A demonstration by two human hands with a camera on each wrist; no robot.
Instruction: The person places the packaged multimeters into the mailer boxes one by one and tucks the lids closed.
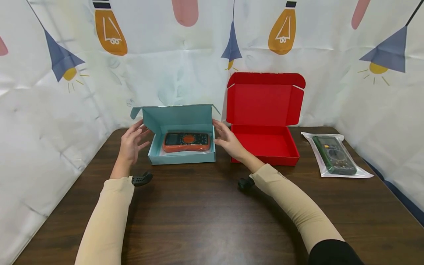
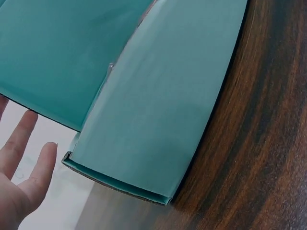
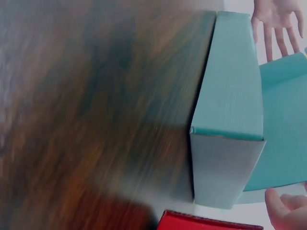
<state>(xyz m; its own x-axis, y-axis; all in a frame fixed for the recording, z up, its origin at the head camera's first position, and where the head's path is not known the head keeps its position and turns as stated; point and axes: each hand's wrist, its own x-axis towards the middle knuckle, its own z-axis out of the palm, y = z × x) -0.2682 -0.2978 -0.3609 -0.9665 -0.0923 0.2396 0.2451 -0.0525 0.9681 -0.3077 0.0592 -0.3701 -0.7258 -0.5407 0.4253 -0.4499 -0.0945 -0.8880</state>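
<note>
Left hand: the left hand is at the left side of the blue-green lid, fingers spread and extended, grasping nothing; a fingertip is at the lid's edge in the left wrist view.
Right hand: the right hand is at the lid's right side, fingers loosely extended and clenched on nothing; whether the fingertips press the lid, I cannot tell.
Blue-green box: the blue-green box sits on the table between both hands, its lid raised at the back.
Orange meter: the orange meter lies inside the blue-green box, its dial and screen showing.
Red box: the red box stands to the right of the blue-green box, its lid upright.
Bagged meter: a green meter in a clear bag lies right of the red box.
Table: the table is dark brown wood.
Backdrop: white cloth printed with lamps and bulbs.
</note>
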